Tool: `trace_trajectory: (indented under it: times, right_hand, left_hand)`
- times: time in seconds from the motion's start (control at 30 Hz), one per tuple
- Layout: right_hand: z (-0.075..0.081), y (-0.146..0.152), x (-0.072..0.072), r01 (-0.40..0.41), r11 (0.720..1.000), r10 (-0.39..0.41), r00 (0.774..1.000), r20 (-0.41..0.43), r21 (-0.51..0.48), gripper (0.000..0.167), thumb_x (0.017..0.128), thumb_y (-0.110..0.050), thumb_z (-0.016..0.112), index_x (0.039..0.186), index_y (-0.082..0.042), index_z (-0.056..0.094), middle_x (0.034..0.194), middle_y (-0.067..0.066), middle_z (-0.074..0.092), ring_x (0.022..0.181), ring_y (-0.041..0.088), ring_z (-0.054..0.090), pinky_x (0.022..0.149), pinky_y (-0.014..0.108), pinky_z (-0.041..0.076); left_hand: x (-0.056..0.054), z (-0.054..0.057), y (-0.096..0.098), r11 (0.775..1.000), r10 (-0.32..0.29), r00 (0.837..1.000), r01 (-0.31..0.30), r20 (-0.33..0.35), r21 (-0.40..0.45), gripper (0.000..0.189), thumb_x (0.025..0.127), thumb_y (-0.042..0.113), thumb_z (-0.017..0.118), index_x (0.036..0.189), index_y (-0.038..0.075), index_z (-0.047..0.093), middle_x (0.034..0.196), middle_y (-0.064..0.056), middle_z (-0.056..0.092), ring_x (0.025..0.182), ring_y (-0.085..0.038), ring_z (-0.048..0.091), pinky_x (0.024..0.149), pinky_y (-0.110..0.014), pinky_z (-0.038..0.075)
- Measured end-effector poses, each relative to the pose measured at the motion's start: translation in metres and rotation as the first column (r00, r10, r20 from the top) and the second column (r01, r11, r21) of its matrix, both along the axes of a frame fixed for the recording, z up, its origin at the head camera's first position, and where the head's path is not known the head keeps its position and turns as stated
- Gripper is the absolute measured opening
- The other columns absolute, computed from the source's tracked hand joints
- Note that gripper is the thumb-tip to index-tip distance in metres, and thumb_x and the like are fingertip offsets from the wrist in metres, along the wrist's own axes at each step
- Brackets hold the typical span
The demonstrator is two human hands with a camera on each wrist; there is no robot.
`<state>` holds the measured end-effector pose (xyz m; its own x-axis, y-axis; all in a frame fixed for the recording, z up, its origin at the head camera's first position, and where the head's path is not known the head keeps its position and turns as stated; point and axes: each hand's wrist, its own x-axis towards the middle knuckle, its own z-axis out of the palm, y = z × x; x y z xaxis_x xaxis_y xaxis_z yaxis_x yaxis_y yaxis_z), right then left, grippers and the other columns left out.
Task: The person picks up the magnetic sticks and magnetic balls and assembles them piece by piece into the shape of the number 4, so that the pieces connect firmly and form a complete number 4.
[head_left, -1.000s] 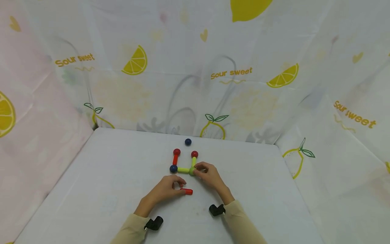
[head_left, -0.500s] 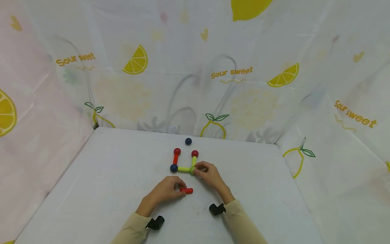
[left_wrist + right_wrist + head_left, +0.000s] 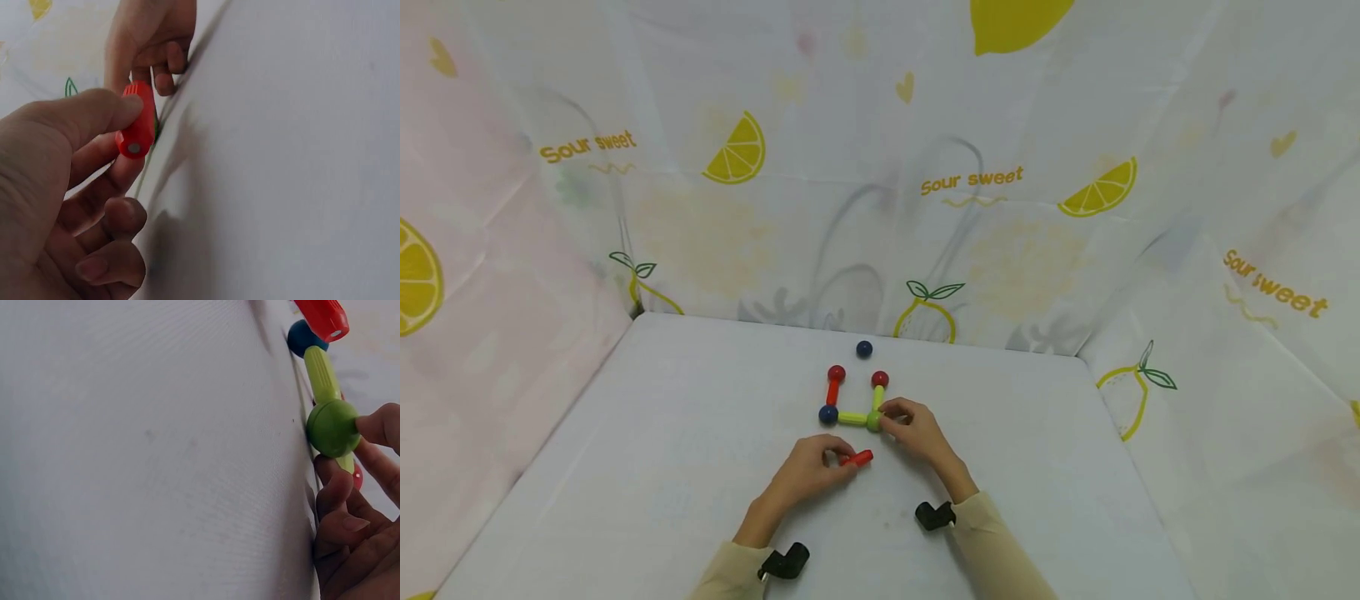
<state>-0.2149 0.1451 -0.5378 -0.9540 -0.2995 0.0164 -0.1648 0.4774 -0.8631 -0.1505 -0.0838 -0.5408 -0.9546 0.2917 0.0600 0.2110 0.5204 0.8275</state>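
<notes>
Between thumb and fingers my left hand [image 3: 811, 472] pinches a red magnetic rod [image 3: 139, 122], its round metal end showing in the left wrist view. The rod is tilted and apart from the joined pieces. My right hand [image 3: 919, 432] pinches a green ball [image 3: 332, 429] at the near right corner of a U-shaped build. From that ball a lime rod [image 3: 852, 419] runs left to a dark blue ball [image 3: 828, 414]. Another lime rod [image 3: 878, 397] leads away to a red ball [image 3: 880, 379]. A second red rod [image 3: 832, 392] joins the blue ball to another red ball [image 3: 837, 373].
A loose dark blue ball [image 3: 864, 349] lies beyond the build, near the back edge of the white table [image 3: 700, 417]. Lemon-printed cloth [image 3: 820, 233] hangs behind and at both sides. Each wrist wears a small black camera [image 3: 786, 561].
My left hand has taken the red rod into a pinch, raised it slightly and tilted its free end away toward the build. The right hand has stayed at the green ball.
</notes>
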Motion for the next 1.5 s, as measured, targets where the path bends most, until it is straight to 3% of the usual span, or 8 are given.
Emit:
trace_trajectory:
  times: [0.23,0.63,1.17,1.5]
  right_hand:
    - [0.002,0.000,0.001,0.007,1.000,-0.007,1.000,0.006,-0.009,0.023,0.096,-0.023,0.071,0.113,-0.008,0.073,0.110,0.012,0.074,0.084,0.014,0.062,0.063,0.022,0.052]
    - [0.003,-0.001,0.002,0.012,1.000,-0.012,1.000,0.007,-0.016,0.021,0.095,-0.019,0.071,0.113,-0.007,0.073,0.108,0.013,0.075,0.079,0.012,0.062,0.063,0.021,0.051]
    - [-0.001,-0.001,0.000,-0.003,0.999,0.003,1.000,-0.003,-0.048,0.022,0.095,-0.018,0.072,0.113,-0.004,0.073,0.107,0.016,0.074,0.074,0.011,0.061,0.061,0.021,0.051]
    - [-0.004,0.000,0.000,0.003,0.999,-0.003,1.000,-0.007,-0.046,0.022,0.096,-0.017,0.071,0.112,-0.004,0.073,0.106,0.016,0.074,0.072,0.009,0.061,0.061,0.021,0.052]
  left_hand:
    - [0.003,-0.002,0.010,0.984,0.173,0.984,-0.171,-0.031,0.047,0.009,0.086,0.018,0.084,0.091,0.014,0.078,0.076,0.008,0.066,0.073,-0.010,0.054,0.064,-0.022,0.043]
    - [-0.003,-0.006,0.027,0.953,0.302,0.950,-0.303,-0.075,-0.013,0.011,0.087,0.017,0.081,0.091,0.010,0.075,0.075,0.003,0.065,0.068,-0.010,0.052,0.061,-0.024,0.042]
    - [-0.003,-0.006,0.040,0.938,0.342,0.939,-0.343,-0.022,-0.046,0.015,0.089,0.022,0.079,0.095,0.009,0.074,0.078,0.001,0.069,0.065,-0.009,0.053,0.056,-0.025,0.042]
    - [0.000,0.000,0.046,0.945,0.326,0.945,-0.326,0.032,0.003,0.019,0.090,0.025,0.078,0.096,0.007,0.075,0.079,0.001,0.071,0.069,-0.009,0.059,0.061,-0.027,0.048]
